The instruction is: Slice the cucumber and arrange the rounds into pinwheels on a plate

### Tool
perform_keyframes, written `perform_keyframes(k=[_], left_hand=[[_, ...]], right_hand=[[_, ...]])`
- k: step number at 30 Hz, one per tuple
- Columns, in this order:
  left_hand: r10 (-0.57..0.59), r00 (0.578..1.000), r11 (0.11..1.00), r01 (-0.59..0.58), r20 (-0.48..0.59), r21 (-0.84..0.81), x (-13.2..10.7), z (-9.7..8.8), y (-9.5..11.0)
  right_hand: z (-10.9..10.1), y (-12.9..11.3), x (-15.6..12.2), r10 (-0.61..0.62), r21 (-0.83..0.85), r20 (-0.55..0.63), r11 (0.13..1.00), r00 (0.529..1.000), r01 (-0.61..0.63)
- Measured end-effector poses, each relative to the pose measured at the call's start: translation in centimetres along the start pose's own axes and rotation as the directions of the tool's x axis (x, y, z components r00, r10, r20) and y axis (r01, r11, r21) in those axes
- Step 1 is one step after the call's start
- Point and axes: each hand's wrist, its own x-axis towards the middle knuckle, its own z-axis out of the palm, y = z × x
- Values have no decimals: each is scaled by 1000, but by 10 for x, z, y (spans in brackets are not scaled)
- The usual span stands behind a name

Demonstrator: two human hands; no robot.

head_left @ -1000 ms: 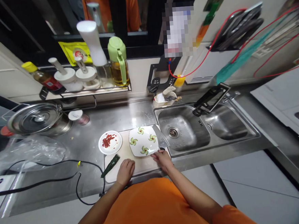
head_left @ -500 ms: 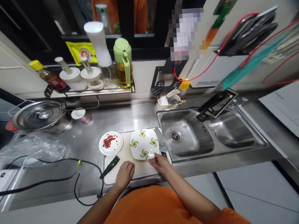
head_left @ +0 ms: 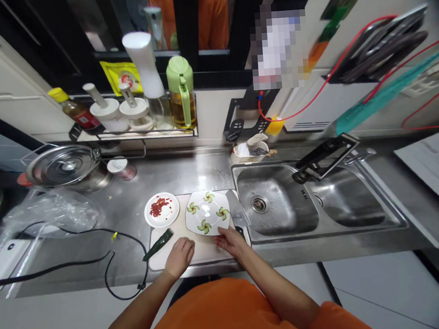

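My right hand [head_left: 231,242] grips a squarish white plate [head_left: 204,213] by its near right corner, thumb on top and fingers beneath. Green and red swirl patterns decorate the plate, which is over the white cutting board [head_left: 203,253]. My left hand [head_left: 180,257] rests on the board's near side with its fingers curled in, nothing visible in them. Left of it, a dark green cucumber piece [head_left: 158,245] lies slanted across the board's edge. Behind that, a small white plate [head_left: 150,222] bears chopped red pieces [head_left: 160,206]. A cleaver [head_left: 238,209] lies at the board's right, partly behind the plate.
A double sink [head_left: 280,225] with a black faucet [head_left: 317,162] is on the right. At the left are a lidded steel pot [head_left: 67,167], a clear plastic bag [head_left: 57,213] and a black cable [head_left: 107,280]. Bottles and jars stand on a rack [head_left: 145,134] behind.
The patterned plate has shifted slightly left and tilted a little in my right hand. My left hand stays on the board. The camera view has moved slightly.
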Motion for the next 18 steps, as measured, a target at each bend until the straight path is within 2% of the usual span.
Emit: perform_keyframes(k=[6,11,15,18], left_hand=[[-1,1000,1000,1,8,5,-1,1,-1],[-6,1000,1000,6,-2,11,-1,0,0],[0,999,1000,1,-32,14,-1,0,1],[8,999,1000,-7,-37,20,-1,0,0]], right_hand=[[-11,-5,-2,-2,13,37,1000,999,2],[-26,-16,-17,-20,19,94,1000,995,19],[-52,-36,-39,-43,15,166,999,985,41],[-82,-53,-59,-63,-17,156,998,986,67]])
